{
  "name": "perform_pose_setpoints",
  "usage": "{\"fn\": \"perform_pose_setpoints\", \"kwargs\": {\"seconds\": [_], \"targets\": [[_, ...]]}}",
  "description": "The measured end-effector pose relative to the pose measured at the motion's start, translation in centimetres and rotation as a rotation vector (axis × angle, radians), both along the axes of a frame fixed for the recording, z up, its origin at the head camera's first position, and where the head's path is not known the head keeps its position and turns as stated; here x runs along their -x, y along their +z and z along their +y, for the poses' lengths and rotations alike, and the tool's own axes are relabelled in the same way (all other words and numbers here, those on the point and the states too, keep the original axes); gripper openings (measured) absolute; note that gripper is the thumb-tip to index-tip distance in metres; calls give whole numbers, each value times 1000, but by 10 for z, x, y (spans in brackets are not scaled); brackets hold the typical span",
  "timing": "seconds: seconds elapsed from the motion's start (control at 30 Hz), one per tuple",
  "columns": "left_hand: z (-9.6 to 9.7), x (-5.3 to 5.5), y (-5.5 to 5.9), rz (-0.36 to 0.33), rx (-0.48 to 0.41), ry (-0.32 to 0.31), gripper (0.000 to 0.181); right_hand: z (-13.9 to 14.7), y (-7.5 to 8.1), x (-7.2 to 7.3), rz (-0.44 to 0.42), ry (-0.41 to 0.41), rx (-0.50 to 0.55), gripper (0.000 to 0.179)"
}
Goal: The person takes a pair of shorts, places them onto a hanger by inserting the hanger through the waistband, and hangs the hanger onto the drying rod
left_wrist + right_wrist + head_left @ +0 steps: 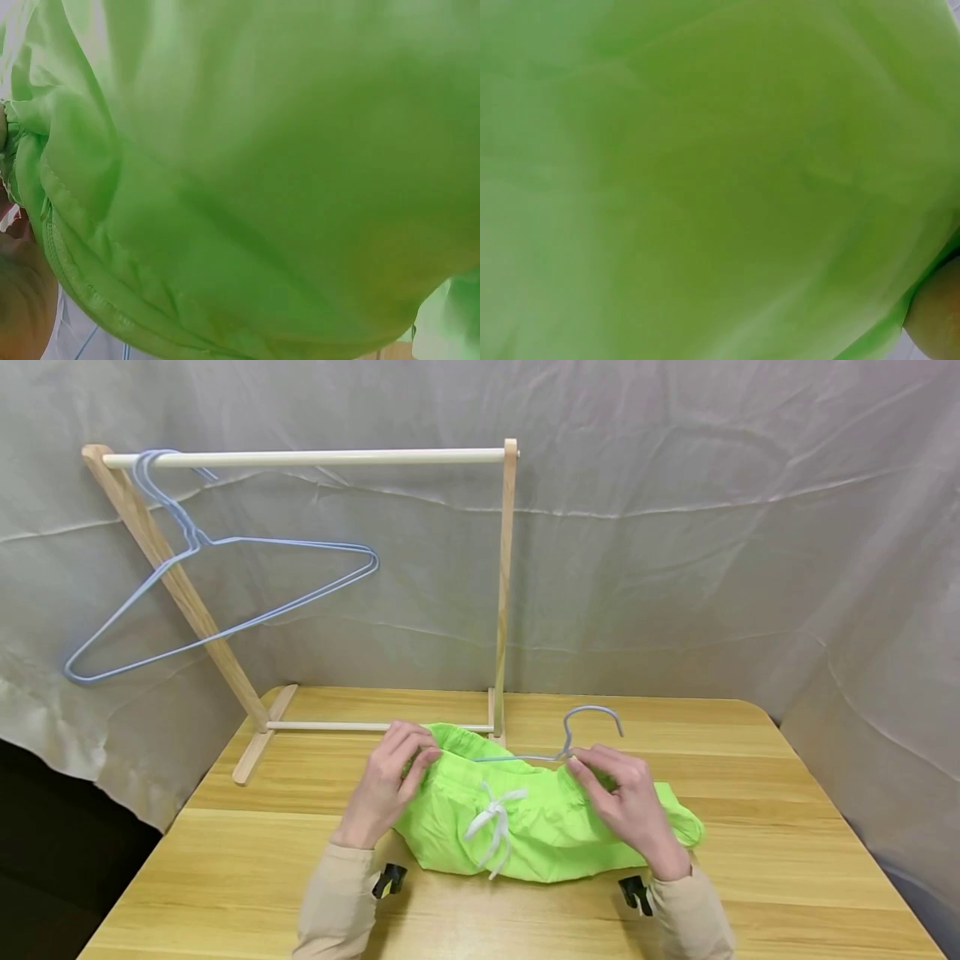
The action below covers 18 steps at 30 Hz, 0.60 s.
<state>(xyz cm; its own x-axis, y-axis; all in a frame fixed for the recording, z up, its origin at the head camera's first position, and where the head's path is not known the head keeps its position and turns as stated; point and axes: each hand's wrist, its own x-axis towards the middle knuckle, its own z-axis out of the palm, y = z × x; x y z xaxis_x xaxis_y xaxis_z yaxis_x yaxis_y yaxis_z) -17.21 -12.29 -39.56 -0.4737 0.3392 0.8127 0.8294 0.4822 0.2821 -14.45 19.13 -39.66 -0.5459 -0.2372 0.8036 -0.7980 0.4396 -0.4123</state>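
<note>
Neon green shorts [540, 839] with a white tied drawstring [493, 816] lie bunched over the table, waistband toward the rack. At the waistband's left end, my left hand [388, 781] pinches the elastic between thumb and fingers. My right hand [630, 797] pinches the waistband farther right, close to the neck of a light blue wire hanger [592, 707]. That hanger's hook stands out above the waistband, while most of its body is hidden inside the shorts. Green cloth [247, 187] fills most of the left wrist view, and likewise green fabric [720, 180] covers the right wrist view.
A wooden rack [507, 585] with a white top rail [315, 458] stands at the back left of the table. Light blue wire hangers [292, 541] hang from the rail's left end. Bare wooden tabletop [787, 860] extends to the right. Grey cloth [675, 568] hangs behind.
</note>
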Motion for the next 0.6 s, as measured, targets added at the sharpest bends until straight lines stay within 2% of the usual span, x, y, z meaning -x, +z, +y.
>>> {"fn": "perform_pose_setpoints", "kwargs": {"seconds": [0.2, 0.6], "targets": [[6, -2, 0, 0, 38, -3, 34, -3, 1, 0, 35, -5, -6, 18], [18, -5, -1, -10, 45, -31, 33, -11, 1, -2, 75, 7, -19, 19]]}}
